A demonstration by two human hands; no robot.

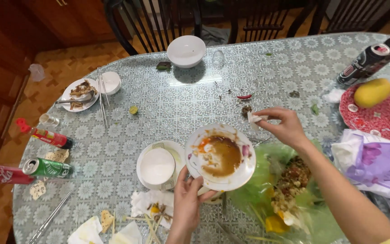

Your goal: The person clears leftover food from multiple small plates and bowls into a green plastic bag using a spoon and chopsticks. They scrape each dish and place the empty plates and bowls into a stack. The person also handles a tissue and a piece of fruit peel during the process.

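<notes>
My left hand [187,203] grips the near rim of a sauce-smeared plate [220,156], tilted over the table. My right hand [283,126] pinches a crumpled tissue [253,118] just beyond it. I judge steady wiping toward the green bag [267,180] of scraps on the right works best. A small bowl on a saucer [158,166] crowds the left.

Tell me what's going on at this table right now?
A person is handling used dishes on a messy table. The left hand holds a dirty plate with brown sauce by its near rim, above the table. The right hand pinches a crumpled white tissue just past the plate's far edge. Right of the plate lies a green plastic bag with food scraps in it. A small white bowl on a saucer sits left of the plate, and drink cans lie by the left edge.
</notes>
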